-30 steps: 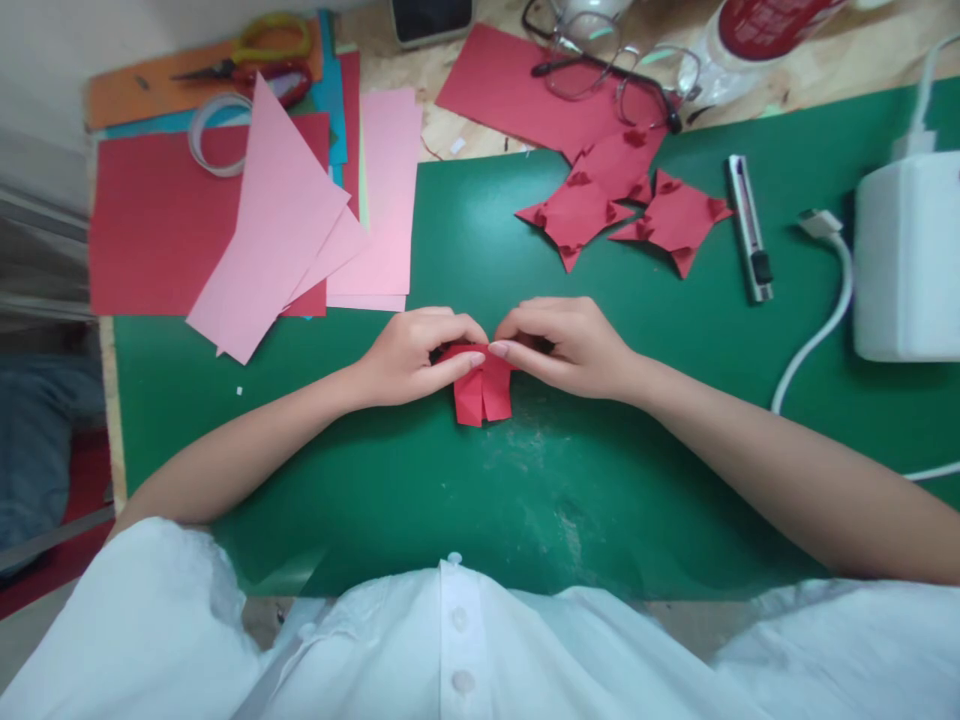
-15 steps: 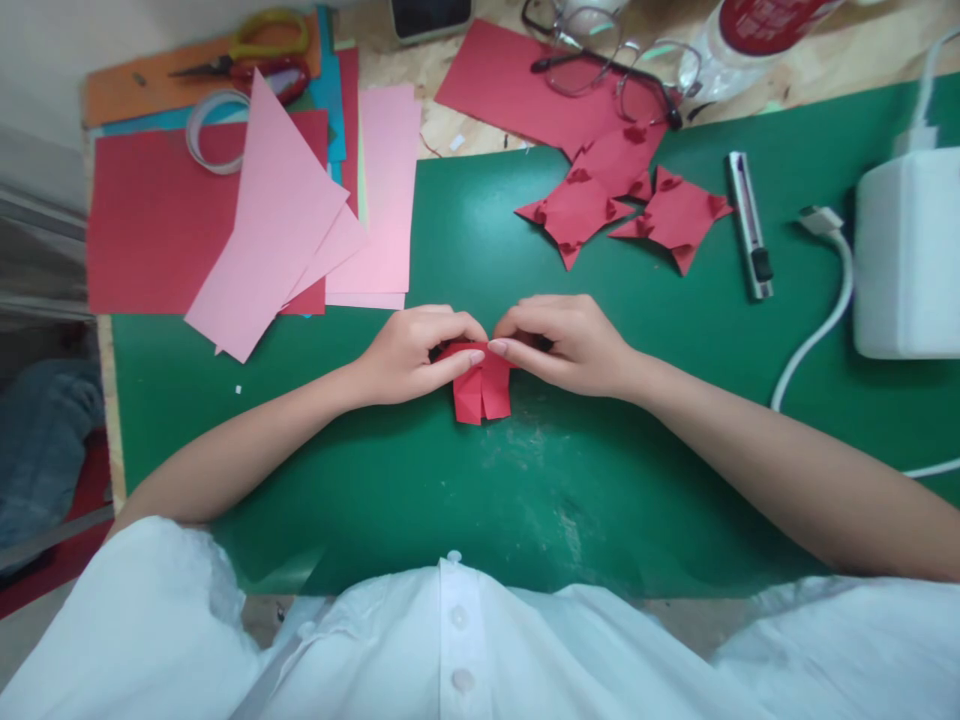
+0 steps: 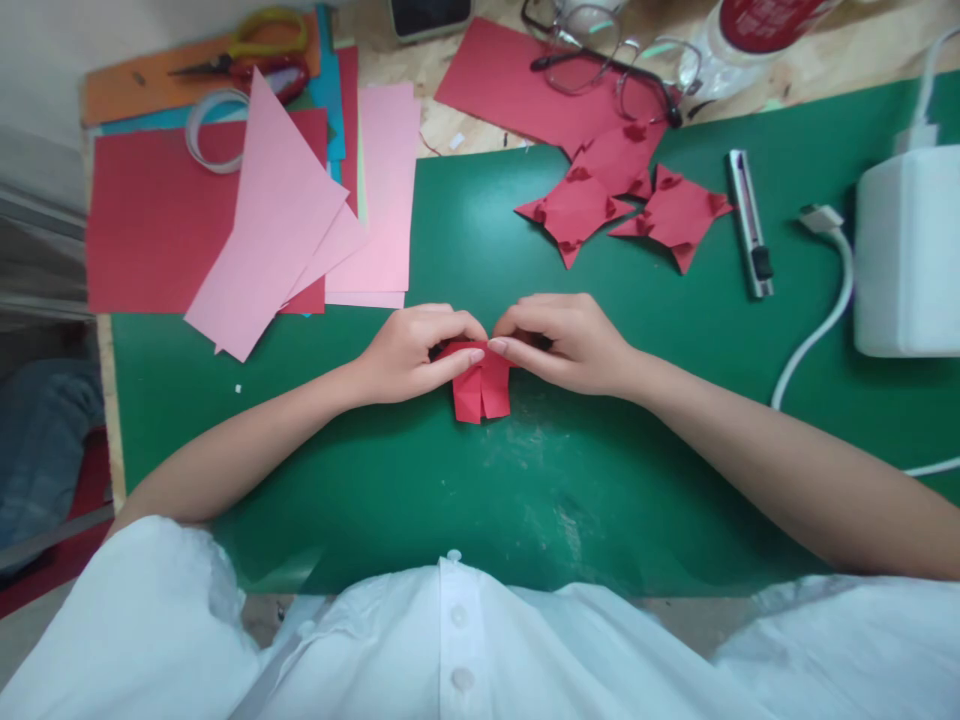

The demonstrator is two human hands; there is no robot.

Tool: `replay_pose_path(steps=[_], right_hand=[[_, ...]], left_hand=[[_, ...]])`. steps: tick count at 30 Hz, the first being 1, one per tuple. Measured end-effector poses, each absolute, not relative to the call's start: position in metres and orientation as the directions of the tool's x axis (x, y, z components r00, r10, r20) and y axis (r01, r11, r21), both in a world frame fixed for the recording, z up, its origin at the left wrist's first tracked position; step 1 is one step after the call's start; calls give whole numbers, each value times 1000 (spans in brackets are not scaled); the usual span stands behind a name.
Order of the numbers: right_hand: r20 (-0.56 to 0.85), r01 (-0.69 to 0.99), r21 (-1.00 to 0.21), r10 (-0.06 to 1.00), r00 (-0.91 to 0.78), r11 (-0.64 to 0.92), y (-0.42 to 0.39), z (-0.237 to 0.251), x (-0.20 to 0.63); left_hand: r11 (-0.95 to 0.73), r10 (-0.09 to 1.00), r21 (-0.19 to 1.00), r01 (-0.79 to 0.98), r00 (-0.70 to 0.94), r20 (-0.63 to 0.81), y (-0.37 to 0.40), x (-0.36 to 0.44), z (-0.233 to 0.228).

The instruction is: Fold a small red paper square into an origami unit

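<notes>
A small folded red paper (image 3: 482, 390) is held between my two hands over the green mat (image 3: 360, 480). Its lower edge shows a slit between two flaps, and its upper edge is partly covered by my fingers. My left hand (image 3: 420, 352) pinches the upper left part between thumb and fingers. From the other side, my right hand (image 3: 566, 340) pinches the upper right part, its thumb tip close to the left thumb. Farther back lie folded red paper stars (image 3: 576, 208) with curled points.
Pink sheets (image 3: 281, 220) and a red sheet (image 3: 150, 220) lie at the left, with a tape roll (image 3: 196, 135) and scissors (image 3: 270, 35). Glasses (image 3: 600, 65) rest on red paper at the back. A utility knife (image 3: 750, 225), white cable (image 3: 832, 300) and white charger (image 3: 907, 255) are at the right.
</notes>
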State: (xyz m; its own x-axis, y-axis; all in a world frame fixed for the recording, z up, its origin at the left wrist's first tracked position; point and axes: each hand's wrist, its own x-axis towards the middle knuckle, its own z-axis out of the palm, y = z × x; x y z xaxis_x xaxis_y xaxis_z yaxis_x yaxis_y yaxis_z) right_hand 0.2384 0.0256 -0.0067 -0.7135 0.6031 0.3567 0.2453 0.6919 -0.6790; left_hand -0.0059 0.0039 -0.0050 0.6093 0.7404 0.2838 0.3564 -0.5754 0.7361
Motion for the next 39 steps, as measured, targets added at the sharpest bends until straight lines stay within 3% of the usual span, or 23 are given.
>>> replay_pose_path(steps=[5, 12, 27, 34, 39], right_hand=[[338, 259, -683, 610, -717, 683, 26, -7, 239], [336, 265, -678, 611, -717, 685, 25, -7, 238], [358, 246, -674, 599, -716, 697, 26, -7, 238], [319, 275, -677, 608, -727, 683, 26, -7, 239], [337, 263, -673, 603, -723, 691, 25, -7, 239]], left_hand=[[-581, 738, 736, 348, 606, 297, 3, -5, -5], [-523, 757, 758, 390, 621, 203, 3, -6, -4], [-527, 754, 759, 383, 623, 209, 3, -6, -4], [-595, 730, 729, 338, 606, 316, 3, -5, -6], [-570, 738, 742, 354, 618, 272, 3, -5, -5]])
